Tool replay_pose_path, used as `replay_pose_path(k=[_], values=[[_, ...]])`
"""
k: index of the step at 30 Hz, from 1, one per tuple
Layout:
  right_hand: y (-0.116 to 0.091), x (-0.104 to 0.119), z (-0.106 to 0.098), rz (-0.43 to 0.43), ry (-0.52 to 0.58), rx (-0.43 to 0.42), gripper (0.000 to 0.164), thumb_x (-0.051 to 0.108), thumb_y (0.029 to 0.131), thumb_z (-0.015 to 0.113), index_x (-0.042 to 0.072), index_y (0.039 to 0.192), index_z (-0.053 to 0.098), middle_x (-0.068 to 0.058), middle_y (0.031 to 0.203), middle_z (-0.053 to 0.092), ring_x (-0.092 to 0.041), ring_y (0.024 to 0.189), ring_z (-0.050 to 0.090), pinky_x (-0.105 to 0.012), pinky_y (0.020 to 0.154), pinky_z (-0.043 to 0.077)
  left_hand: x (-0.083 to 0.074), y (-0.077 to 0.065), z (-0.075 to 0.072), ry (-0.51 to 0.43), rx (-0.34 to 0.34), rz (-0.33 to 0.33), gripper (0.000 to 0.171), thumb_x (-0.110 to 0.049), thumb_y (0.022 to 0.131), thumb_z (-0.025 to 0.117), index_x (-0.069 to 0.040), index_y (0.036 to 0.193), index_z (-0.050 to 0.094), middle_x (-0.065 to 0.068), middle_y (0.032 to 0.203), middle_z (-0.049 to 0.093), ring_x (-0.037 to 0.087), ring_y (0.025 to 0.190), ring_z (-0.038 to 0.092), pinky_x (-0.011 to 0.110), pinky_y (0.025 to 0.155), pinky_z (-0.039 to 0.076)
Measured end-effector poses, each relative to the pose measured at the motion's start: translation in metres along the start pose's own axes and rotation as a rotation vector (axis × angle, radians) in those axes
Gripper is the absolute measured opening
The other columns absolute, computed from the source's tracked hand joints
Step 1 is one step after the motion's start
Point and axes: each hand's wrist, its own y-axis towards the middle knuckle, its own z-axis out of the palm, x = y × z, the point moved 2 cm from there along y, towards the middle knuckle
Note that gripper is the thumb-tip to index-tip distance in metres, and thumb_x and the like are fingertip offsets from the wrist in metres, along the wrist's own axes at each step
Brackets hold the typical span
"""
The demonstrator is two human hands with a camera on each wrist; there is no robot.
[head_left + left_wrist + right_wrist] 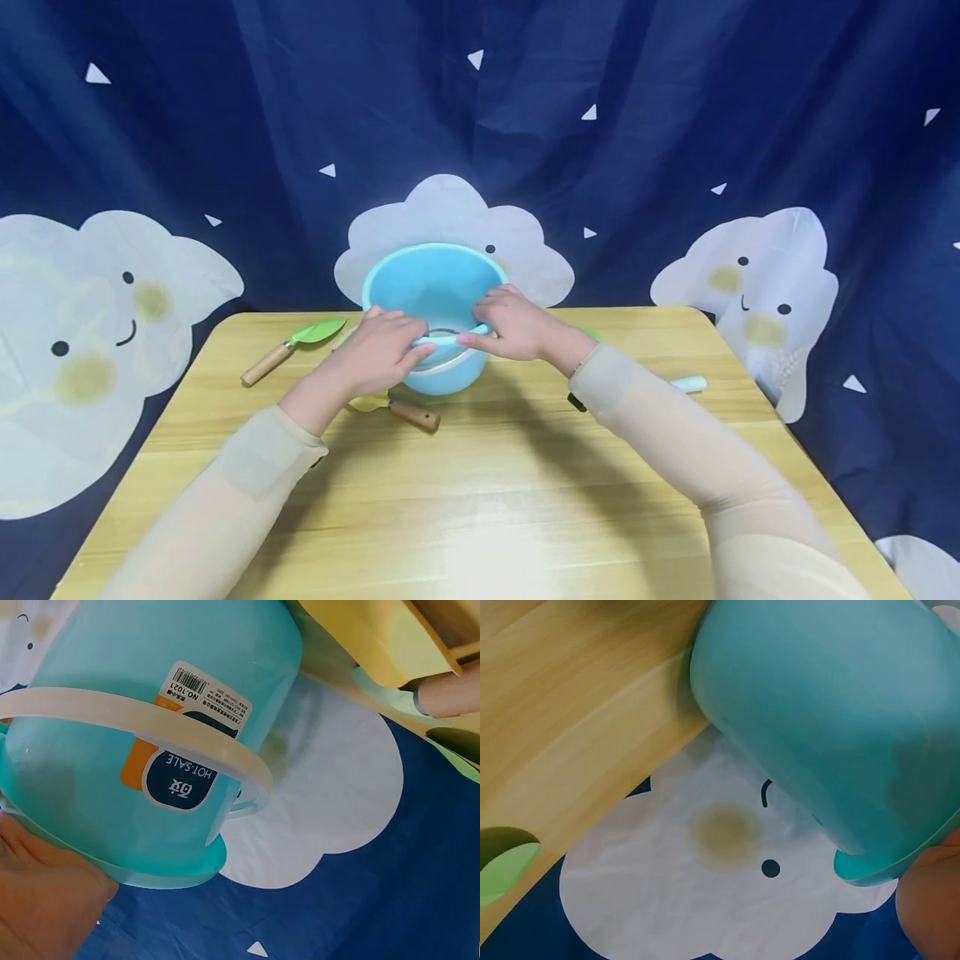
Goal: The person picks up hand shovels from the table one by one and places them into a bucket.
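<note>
A light blue plastic bucket [438,279] is at the table's far side, its mouth tilted toward me. My left hand [378,354] grips the near rim on the left, fingers over the edge and thumb outside. My right hand [517,325] holds the same rim on the right, with its thumb along the outside. In the left wrist view a pale carrying handle [150,720] hangs across the bucket's outer wall, over an orange and navy label [180,776]. Close under my left hand lies a yellow hand shovel with a wooden handle [414,415], partly hidden.
A green trowel [318,331] with a wooden grip lies at the left of the wooden table [480,492]. Out from behind my right forearm pokes a pale mint rod end [690,384]. A green tip [590,333] shows behind my right wrist. A blue cloud-print curtain [420,92] hangs behind.
</note>
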Motion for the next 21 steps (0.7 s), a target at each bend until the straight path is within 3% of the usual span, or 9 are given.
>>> replay_pose_path(k=[12,21], values=[[-0.024,-0.002,0.000,0.002,0.001,-0.051,0.079,0.082,0.091,0.011,0.015,0.070,0.049,0.003,0.067,0.045,-0.019,0.070,0.039,-0.040,0.087,0.034,-0.016,0.006,0.006,-0.027,-0.007,0.041,0.029,-0.038,0.105,0.048,-0.019,0.083,0.047,-0.006,0.070,0.044,0.017,0.074,0.045,0.038,0.077,0.028],[-0.040,-0.003,-0.005,-0.004,0.012,-0.074,0.067,0.073,0.097,0.025,0.016,0.068,0.046,0.004,0.065,0.041,-0.018,0.069,0.038,-0.039,0.086,0.033,-0.026,0.011,0.007,-0.028,-0.001,0.064,0.029,-0.039,0.105,0.048,-0.019,0.084,0.048,-0.007,0.072,0.045,0.017,0.075,0.045,0.038,0.076,0.028]])
